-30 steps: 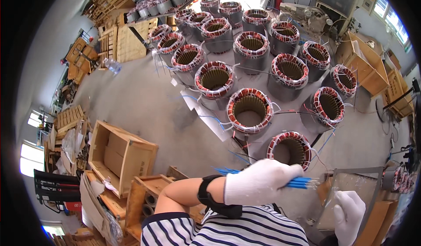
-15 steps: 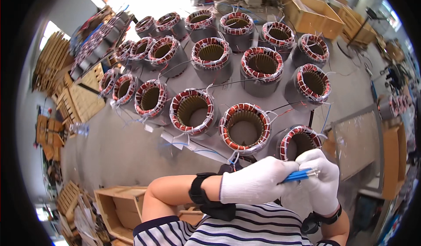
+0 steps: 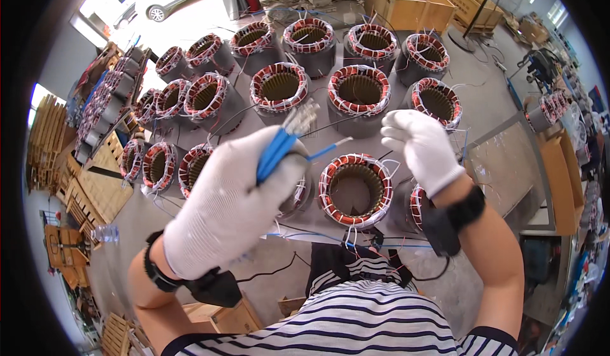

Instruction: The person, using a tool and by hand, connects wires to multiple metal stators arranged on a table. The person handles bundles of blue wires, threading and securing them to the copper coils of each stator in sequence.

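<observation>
My left hand (image 3: 222,197), in a white knitted glove, is closed round a bundle of blue wires (image 3: 274,156) with pale, silvery ends pointing up. One blue wire (image 3: 330,149) sticks out to the right, apart from the rest. My right hand (image 3: 424,153), gloved the same way, is raised with its fingers stretched out and nothing visible in them. Below and between both hands stands a grey motor stator (image 3: 356,191) with red windings laced in white. Another stator (image 3: 436,102) is just behind my right hand, and my right wrist partly covers a nearer one (image 3: 416,207).
Several more wound stators (image 3: 279,88) stand in rows on the grey surface, with loose leads between them. Stacked stators (image 3: 105,102) line the left side. Wooden crates (image 3: 406,5) are at the back, and an open cardboard box (image 3: 564,181) is on the right.
My hands have moved apart: the left went left and up with the blue wires, while the right rose and opened. The view has shifted too, with the stators appearing farther left.
</observation>
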Demonstrator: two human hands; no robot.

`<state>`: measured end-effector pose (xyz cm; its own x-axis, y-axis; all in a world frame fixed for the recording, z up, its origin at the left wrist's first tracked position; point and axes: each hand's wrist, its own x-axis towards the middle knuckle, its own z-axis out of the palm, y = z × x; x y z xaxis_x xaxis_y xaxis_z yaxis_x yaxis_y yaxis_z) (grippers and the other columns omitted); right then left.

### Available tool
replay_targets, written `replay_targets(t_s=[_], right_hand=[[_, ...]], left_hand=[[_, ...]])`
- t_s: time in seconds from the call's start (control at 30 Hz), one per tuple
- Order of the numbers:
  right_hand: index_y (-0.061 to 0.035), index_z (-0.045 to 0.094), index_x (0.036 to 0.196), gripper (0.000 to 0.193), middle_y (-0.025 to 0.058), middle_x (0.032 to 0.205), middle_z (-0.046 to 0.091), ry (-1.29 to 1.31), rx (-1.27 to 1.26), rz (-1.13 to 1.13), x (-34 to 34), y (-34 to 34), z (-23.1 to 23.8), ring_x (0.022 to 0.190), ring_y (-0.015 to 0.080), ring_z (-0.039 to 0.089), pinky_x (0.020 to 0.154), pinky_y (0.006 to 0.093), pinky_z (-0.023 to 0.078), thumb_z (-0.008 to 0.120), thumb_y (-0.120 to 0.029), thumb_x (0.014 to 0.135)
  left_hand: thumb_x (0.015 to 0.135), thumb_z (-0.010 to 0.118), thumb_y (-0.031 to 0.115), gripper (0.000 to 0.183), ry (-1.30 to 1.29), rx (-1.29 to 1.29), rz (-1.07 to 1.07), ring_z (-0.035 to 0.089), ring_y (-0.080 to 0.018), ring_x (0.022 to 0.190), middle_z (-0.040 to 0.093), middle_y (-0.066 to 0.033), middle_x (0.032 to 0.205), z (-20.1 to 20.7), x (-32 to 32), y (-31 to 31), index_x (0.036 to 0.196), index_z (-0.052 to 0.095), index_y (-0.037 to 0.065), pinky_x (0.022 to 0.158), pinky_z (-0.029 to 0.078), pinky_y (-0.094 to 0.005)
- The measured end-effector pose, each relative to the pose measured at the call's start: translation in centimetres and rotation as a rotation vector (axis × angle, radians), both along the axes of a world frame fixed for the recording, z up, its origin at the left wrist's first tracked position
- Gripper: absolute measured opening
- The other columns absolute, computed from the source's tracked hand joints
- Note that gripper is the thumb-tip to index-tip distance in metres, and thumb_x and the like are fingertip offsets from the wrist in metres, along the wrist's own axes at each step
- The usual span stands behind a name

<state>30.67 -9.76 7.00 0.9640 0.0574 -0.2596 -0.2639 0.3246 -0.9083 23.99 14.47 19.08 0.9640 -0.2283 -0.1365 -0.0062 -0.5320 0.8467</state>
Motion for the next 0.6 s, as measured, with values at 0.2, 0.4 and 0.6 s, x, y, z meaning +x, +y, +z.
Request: replay_targets(t_s=[0.2,0.4,0.6], right_hand=[[0.0032,0.059,0.112,0.027,0.0025,0.080,0.058,0.104,-0.389,0.068,6.1,-2.7,-6.2,0.067,0.0085,0.055,0.060,0.0233,0.049,0.054,-0.005,0.087],[-0.0023,0.060,0.114,0.028,-0.0013,0.077,0.056,0.050,-0.301,0.395,9.8,-2.2,-4.9,0.060,0.0041,0.046,0.053,0.0171,0.038,0.057,-0.020,0.092],[-0.0055,0.064,0.110,0.026,-0.0048,0.073,0.049,-0.065,-0.586,0.863,12.7,-2.2,-3.5,0.060,0.0042,0.040,0.054,0.0190,0.037,0.056,-0.019,0.089]], left_hand=[[0.089,0.050,0.014,0.015,0.193,-0.016,-0.119,0.044,-0.0049,0.046,0.054,-0.0003,0.061,-1.1,3.8,0.4,0.087,0.057,0.001,0.044,0.035,-0.0201],[0.091,0.055,0.027,0.024,0.205,-0.424,0.065,0.032,-0.0014,0.037,0.047,0.0008,0.053,3.8,3.4,1.2,0.091,0.056,0.003,0.032,0.022,-0.0182],[0.091,0.051,0.021,0.020,0.402,-0.247,0.074,0.035,-0.0016,0.040,0.047,0.0013,0.058,2.8,5.3,-1.2,0.088,0.056,0.001,0.036,0.025,-0.0181]])
